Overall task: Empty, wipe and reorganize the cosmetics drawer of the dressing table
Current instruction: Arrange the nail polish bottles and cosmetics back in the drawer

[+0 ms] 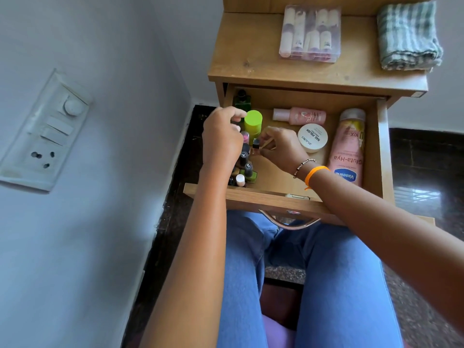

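While right hand (278, 146) pinches small bottle (256, 144), wooden drawer (276, 199) open.

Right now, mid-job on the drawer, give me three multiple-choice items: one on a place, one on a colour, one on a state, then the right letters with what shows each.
1. Where does the folded checked cloth lie?
A. inside the drawer
B. on the dressing table top, right of the clear plastic case
C. on the person's lap

2. What colour is the cap of the tub by the left hand?
A. lime green
B. red
C. black

3. How is the drawer?
A. shut
B. pulled open and empty
C. pulled open with cosmetics inside

Answers:
1 B: the cloth sits on the dressing table top beside the clear plastic case.
2 A: the cap is plainly lime green.
3 C: the Vaseline bottle, the nail polish remover tub and small bottles lie in the open drawer, where the right hand pinches a small bottle.
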The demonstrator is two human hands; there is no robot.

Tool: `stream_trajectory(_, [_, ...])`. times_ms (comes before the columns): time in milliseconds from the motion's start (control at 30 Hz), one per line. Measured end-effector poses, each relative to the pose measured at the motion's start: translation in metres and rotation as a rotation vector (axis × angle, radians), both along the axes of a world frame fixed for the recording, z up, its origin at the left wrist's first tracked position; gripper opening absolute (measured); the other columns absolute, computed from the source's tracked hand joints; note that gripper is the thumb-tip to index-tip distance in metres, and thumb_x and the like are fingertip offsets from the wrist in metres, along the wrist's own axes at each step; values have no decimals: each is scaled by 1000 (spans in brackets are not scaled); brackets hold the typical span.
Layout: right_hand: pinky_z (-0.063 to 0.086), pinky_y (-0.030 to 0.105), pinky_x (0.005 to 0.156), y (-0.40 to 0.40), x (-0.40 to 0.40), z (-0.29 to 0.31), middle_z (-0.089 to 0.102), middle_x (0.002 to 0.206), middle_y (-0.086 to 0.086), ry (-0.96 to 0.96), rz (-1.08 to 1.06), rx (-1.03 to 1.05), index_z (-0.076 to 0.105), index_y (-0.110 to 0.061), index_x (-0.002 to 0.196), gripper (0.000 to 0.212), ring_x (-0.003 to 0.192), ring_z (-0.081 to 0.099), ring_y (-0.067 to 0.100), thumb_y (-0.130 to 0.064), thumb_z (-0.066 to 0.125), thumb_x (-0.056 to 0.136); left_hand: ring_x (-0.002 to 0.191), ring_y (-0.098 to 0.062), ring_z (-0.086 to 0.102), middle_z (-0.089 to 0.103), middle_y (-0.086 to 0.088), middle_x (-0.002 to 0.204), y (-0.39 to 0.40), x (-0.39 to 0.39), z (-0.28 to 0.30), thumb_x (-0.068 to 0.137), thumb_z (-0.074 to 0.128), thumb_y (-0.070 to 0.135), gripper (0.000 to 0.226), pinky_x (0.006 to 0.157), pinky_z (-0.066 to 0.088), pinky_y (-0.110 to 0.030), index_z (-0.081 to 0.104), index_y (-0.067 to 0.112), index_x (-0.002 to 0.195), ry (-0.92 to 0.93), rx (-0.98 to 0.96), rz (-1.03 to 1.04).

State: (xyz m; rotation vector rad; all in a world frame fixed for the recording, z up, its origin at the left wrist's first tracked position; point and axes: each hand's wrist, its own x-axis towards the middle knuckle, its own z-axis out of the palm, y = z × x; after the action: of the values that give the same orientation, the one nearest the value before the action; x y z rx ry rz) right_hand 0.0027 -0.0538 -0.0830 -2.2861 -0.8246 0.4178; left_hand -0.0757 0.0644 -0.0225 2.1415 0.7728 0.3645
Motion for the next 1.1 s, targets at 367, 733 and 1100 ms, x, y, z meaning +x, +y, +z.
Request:
stream_trajectory(367, [49, 30, 76, 0, -1, 3, 69, 91, 10, 52, -19, -6, 67, -5, 89, 13, 82, 64, 23, -6, 71, 76, 68, 9, 48, 61, -7, 111, -12, -12, 3, 88, 41, -12, 40, 62, 36, 7, 67, 7, 112, 29, -15, 9])
stream_trajectory(733, [51, 25, 76, -11, 10, 13, 72, 88, 13, 102, -89, -45, 70, -4, 90, 17, 85, 67, 26, 2, 63, 75, 87, -4, 55, 62, -3, 111, -19, -12, 10, 91, 47, -5, 33, 65, 40, 4, 67, 11, 111, 30, 14, -10])
stream_trajectory(1100, [35, 32, 100, -15, 76, 76, 56, 123, 8, -570, -339, 82, 59, -14, 115, 34, 115, 46, 34, -19, 53, 82, 95, -15, 56, 57, -1, 103, -42, 23, 23, 94, 46, 3, 27, 75, 39, -14, 68, 13, 106, -106, 40, -40])
